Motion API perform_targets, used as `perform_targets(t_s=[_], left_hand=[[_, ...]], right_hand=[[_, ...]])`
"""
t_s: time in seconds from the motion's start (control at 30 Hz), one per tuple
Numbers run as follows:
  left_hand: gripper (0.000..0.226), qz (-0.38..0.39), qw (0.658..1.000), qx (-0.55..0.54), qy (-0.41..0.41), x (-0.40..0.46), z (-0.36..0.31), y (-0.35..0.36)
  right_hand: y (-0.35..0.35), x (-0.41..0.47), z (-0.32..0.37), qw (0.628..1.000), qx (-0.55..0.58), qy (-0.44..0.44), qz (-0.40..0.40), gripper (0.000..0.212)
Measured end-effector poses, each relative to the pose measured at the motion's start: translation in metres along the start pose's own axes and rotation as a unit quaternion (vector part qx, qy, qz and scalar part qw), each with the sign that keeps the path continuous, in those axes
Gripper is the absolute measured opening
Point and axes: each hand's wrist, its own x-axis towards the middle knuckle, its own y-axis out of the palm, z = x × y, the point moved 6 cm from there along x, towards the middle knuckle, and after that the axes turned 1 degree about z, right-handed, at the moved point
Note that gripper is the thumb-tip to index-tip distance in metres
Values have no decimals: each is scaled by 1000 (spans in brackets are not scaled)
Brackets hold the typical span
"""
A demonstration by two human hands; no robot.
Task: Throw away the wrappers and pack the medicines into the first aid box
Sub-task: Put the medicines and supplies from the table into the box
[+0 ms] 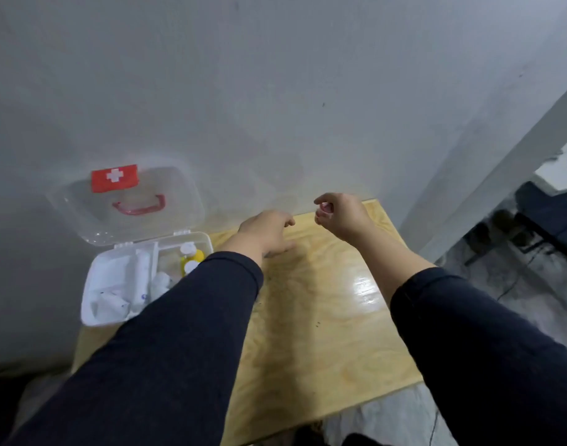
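The white first aid box (95,286) stands open at the table's left end, its clear lid (128,204) with a red cross label and red handle leaning against the wall. Inside lie white packets, white bottles and a yellow bottle (192,255). My left hand (267,233) hovers low over the far part of the table, right of the box, fingers loosely apart and holding nothing. My right hand (338,217) is raised near the wall with its fingers curled; something small and pinkish shows between the fingertips, too blurred to name.
The light wooden table (324,317) butts against a grey wall (275,91). To the right, beyond the table's edge, the floor drops away, with a grey pillar (501,175) and dark furniture (549,220) behind it.
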Motion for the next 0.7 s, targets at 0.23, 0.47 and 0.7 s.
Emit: perform_targets(t_s=[0.23, 0.47, 0.7], left_hand=[[54, -51, 997, 44, -32, -80, 62, -55], [52, -84, 988, -18, -131, -153, 159, -57], [87, -103, 975, -44, -195, -193, 232, -33]], right_hand=[[26, -31, 124, 995, -3, -90, 36, 30], [97, -58, 221, 985, -14, -153, 82, 30], [172, -63, 274, 977, -8, -177, 117, 32]])
